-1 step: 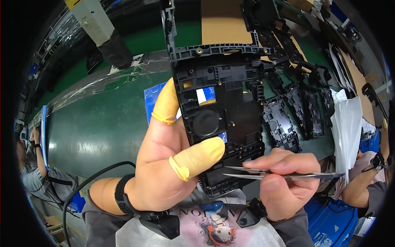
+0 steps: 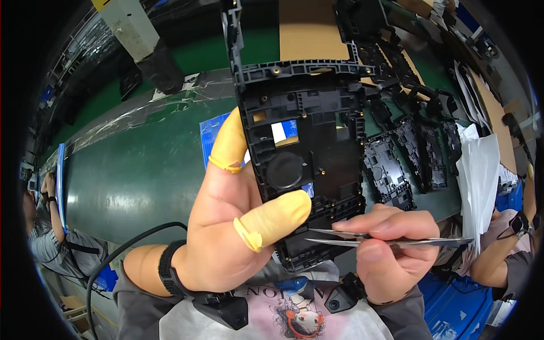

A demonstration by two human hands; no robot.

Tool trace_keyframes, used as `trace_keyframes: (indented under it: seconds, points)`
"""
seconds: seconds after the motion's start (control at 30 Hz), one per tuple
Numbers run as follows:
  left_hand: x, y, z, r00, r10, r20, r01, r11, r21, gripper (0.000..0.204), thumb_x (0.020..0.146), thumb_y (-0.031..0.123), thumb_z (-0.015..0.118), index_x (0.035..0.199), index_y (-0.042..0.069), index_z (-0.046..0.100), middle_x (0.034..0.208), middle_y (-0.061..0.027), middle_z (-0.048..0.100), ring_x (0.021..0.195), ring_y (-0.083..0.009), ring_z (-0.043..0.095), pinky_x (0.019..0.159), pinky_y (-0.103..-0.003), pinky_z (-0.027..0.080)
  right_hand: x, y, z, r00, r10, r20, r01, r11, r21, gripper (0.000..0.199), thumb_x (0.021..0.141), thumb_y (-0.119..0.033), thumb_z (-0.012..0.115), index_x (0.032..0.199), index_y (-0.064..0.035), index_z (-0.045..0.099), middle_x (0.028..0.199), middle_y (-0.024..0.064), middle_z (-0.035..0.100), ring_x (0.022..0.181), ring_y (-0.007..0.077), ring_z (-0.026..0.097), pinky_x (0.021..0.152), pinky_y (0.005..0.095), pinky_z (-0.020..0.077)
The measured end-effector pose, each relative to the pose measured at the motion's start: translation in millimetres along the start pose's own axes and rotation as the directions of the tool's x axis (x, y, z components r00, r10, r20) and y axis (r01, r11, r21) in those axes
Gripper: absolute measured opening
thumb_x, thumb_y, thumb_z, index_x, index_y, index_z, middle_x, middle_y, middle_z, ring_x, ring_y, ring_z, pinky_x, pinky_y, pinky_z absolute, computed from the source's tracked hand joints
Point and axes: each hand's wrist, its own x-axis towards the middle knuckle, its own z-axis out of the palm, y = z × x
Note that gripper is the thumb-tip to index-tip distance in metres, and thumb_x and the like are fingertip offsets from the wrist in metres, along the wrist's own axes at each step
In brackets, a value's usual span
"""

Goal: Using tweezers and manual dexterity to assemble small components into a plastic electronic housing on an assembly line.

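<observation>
My left hand [image 2: 238, 226] grips a black plastic housing [image 2: 334, 158] by its left side, tilted up in front of me. Yellow finger cots [image 2: 277, 218] cover the thumb, which presses on the front, and a finger at the left edge. The housing has ribs, small brass inserts, cut-out windows and a round disc-shaped area. In my right hand [image 2: 391, 255] is a pair of metal tweezers [image 2: 408, 242], pinched between thumb and fingers. Their two tips are apart and point left over the housing's lower end. Whether they touch it I cannot tell.
Several similar black housings [image 2: 388, 170] lie on the green table [image 2: 130, 175] to the right, beside white sheets [image 2: 479, 170]. A blue item [image 2: 212, 139] lies behind my left hand. A black cable [image 2: 124, 243] curves at lower left. Other people sit at both sides.
</observation>
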Motion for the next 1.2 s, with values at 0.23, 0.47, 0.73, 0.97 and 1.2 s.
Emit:
trace_keyframes:
  seconds: [0.23,0.47,0.73,0.97,1.2]
  points:
    - [-6.7,-1.5,-4.7,0.997,0.071,-0.036,-0.071,0.997,-0.003,0.07,0.069,-0.004,0.05,0.128,0.012,0.017,0.121,-0.0141,0.035,0.109,-0.0269,0.04,0.091,-0.04,0.034,1.7,0.2,14.8,0.999,-0.01,-0.049,0.009,1.0,-0.015,0.013,0.066,0.008,0.06,0.076,0.0056,0.052,0.067,0.0162,0.057,0.07,0.0237,0.06,0.057,0.0272,0.0471]
    - [-8.2,4.5,-7.2,0.998,0.038,-0.059,-0.039,0.999,-0.022,0.068,0.069,-0.002,0.051,0.127,0.009,0.017,0.12,-0.0146,0.036,0.108,-0.027,0.041,0.09,-0.04,0.035,-0.9,3.9,17.8,0.999,-0.007,-0.052,0.011,0.997,0.082,0.019,0.068,0.01,0.057,0.083,0.004,0.048,0.068,0.0173,0.056,0.069,0.0236,0.06,0.058,0.0269,0.0473]
    - [-10.8,7.4,-12.6,0.999,0.002,-0.045,-0.005,0.998,-0.068,0.061,0.076,0.002,0.044,0.128,0.01,0.016,0.121,-0.0141,0.035,0.108,-0.0261,0.041,0.09,-0.04,0.035,-1.0,5.8,22.5,0.992,0.108,-0.071,-0.097,0.985,0.143,0.016,0.071,0.007,0.056,0.084,0.0044,0.046,0.075,0.022,0.058,0.068,0.0181,0.059,0.059,0.0244,0.0473]
    - [-10.7,7.9,-18.1,0.999,-0.032,-0.033,0.029,0.995,-0.095,0.057,0.079,0.006,0.043,0.129,0.01,0.016,0.12,-0.0123,0.037,0.107,-0.0246,0.042,0.089,-0.039,0.036,0.4,2.4,24.2,0.977,0.191,-0.099,-0.171,0.97,0.175,0.015,0.073,0.005,0.055,0.084,0.0041,0.045,0.076,0.0211,0.058,0.067,0.0156,0.058,0.06,0.022,0.0466]
    - [-12.2,9.4,-16.9,0.998,-0.038,-0.059,0.033,0.995,-0.092,0.057,0.079,0.007,0.044,0.128,0.011,0.017,0.119,-0.0125,0.038,0.107,-0.0245,0.042,0.089,-0.039,0.037,1.0,2.5,28.1,0.983,0.166,-0.079,-0.15,0.974,0.17,0.016,0.073,0.007,0.054,0.085,0.0039,0.045,0.077,0.0209,0.059,0.068,0.0155,0.058,0.061,0.0218,0.0465]
